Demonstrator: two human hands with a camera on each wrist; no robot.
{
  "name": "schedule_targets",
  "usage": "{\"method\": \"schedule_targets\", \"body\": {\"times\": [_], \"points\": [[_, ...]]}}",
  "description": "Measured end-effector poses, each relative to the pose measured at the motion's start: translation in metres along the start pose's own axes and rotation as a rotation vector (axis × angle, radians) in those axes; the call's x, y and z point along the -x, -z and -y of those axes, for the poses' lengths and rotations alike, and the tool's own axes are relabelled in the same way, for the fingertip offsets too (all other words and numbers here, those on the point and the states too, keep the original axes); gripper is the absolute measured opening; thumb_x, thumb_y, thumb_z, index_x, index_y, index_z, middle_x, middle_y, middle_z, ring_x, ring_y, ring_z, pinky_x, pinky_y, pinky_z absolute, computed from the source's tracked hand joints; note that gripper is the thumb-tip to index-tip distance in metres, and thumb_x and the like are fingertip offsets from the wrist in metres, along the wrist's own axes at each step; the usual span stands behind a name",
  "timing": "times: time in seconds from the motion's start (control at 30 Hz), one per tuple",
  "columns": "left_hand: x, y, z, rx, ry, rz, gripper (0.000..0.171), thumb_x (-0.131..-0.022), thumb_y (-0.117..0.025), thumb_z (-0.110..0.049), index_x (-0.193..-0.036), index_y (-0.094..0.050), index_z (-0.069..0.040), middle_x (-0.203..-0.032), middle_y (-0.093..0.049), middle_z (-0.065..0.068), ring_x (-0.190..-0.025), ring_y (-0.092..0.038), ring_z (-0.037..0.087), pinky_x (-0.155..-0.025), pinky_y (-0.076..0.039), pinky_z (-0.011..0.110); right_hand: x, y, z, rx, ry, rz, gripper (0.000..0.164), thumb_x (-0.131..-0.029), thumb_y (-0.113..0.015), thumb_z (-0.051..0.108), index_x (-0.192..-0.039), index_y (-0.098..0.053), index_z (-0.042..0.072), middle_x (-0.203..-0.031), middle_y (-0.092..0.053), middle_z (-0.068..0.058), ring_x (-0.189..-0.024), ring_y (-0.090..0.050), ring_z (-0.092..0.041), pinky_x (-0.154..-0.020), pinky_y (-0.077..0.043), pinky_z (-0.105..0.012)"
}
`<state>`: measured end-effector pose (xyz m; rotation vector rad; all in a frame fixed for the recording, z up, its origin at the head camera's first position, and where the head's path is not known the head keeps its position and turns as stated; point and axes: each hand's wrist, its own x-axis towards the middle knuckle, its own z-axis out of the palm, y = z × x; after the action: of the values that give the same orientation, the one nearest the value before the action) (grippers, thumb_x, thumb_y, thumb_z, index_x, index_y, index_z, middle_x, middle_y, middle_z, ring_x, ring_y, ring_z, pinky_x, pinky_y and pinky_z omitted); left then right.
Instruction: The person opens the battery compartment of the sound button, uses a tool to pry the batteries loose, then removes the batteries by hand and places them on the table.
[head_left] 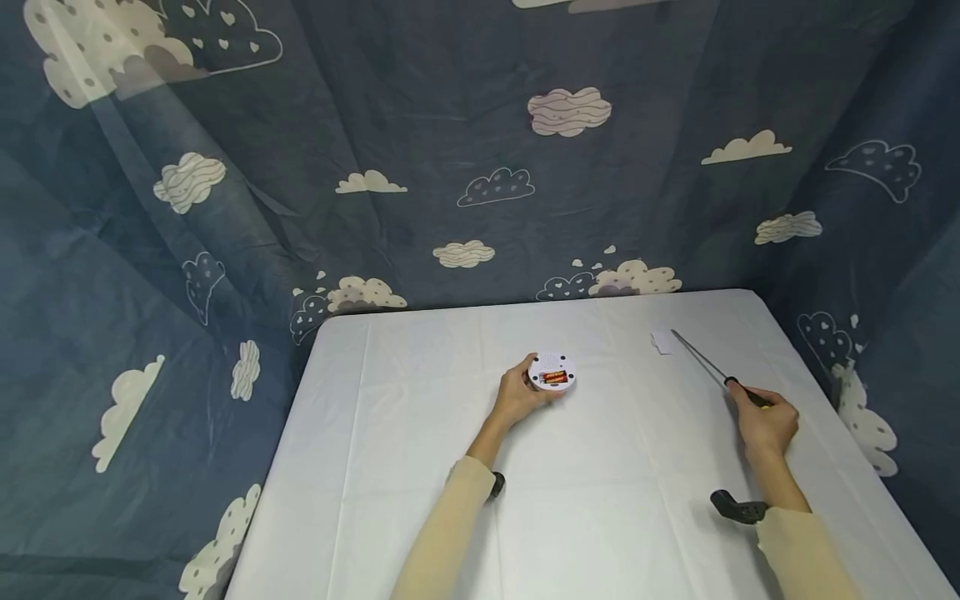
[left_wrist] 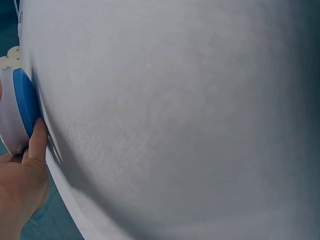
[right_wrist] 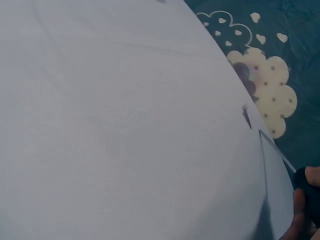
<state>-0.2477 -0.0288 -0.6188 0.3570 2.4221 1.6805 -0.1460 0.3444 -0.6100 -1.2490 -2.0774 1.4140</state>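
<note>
A round white device (head_left: 553, 363) is gripped at its edge by my left hand (head_left: 517, 396), its underside facing the head camera. Red batteries (head_left: 555, 377) lie in its uncovered compartment. The left wrist view shows the device's blue face (left_wrist: 26, 101) turned the other way, with my fingers along its rim. Further right, my right hand (head_left: 767, 421) holds a screwdriver (head_left: 701, 357) by its dark handle, the long shaft pointing up and left. Close to the screwdriver's tip, a small white battery cover (head_left: 662, 342) lies on the table. In the right wrist view only the shaft and part of the handle show.
A white cloth covers the table (head_left: 420, 433). Behind and beside it hangs a dark blue curtain (head_left: 450, 125) with cloud prints. Each wrist bears a black camera mount, the right one (head_left: 738, 507) showing clearly.
</note>
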Motion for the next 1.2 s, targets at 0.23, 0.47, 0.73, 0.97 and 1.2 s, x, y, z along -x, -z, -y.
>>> {"method": "schedule_targets", "body": {"times": [0.23,0.47,0.73,0.97,1.2], "points": [[0.001,-0.002,0.003,0.011,-0.012,-0.002,0.089,-0.069,-0.087,-0.015,-0.145,-0.041,-0.004,-0.142,-0.054,0.011,-0.131,-0.052,0.017,-0.108,-0.044,0.026,0.014,-0.011,-0.007,0.015,0.096,-0.099,0.039,-0.081,-0.074,0.044,-0.100,-0.072,0.011,-0.084,-0.051,0.018,-0.093,-0.053,-0.011,-0.091,-0.041,-0.028],[0.003,-0.003,0.004,0.005,0.001,-0.001,0.090,-0.069,-0.088,-0.016,-0.145,-0.041,-0.006,-0.141,-0.055,0.009,-0.130,-0.053,0.014,-0.108,-0.044,0.025,0.026,-0.022,-0.017,0.064,0.239,-0.157,0.043,-0.085,-0.072,0.030,-0.106,-0.067,-0.008,-0.125,-0.052,-0.022,-0.124,-0.039,-0.040,-0.108,-0.023,-0.052],[0.006,-0.002,0.002,0.028,0.025,0.006,0.093,-0.069,-0.088,-0.015,-0.147,-0.038,-0.004,-0.142,-0.053,0.011,-0.127,-0.055,0.014,-0.105,-0.046,0.025,0.028,-0.026,-0.026,0.117,0.296,-0.150,0.041,-0.083,-0.074,0.028,-0.100,-0.067,-0.009,-0.125,-0.050,-0.027,-0.124,-0.037,-0.044,-0.109,-0.020,-0.054],[0.004,-0.002,0.002,0.027,0.003,0.003,0.091,-0.068,-0.088,-0.014,-0.146,-0.040,-0.005,-0.141,-0.055,0.010,-0.127,-0.055,0.014,-0.106,-0.045,0.026,0.029,-0.028,-0.027,0.244,0.366,-0.115,0.041,-0.086,-0.070,0.028,-0.098,-0.068,-0.011,-0.126,-0.050,-0.030,-0.124,-0.036,-0.046,-0.103,-0.022,-0.060],[0.000,-0.002,0.004,0.026,-0.023,0.008,0.091,-0.070,-0.087,-0.013,-0.146,-0.038,-0.003,-0.143,-0.053,0.012,-0.129,-0.053,0.017,-0.106,-0.045,0.026,0.036,-0.035,-0.010,0.338,0.541,-0.058,0.047,-0.083,-0.070,0.025,-0.111,-0.063,-0.012,-0.128,-0.047,-0.032,-0.122,-0.036,-0.049,-0.098,-0.024,-0.062]]}}
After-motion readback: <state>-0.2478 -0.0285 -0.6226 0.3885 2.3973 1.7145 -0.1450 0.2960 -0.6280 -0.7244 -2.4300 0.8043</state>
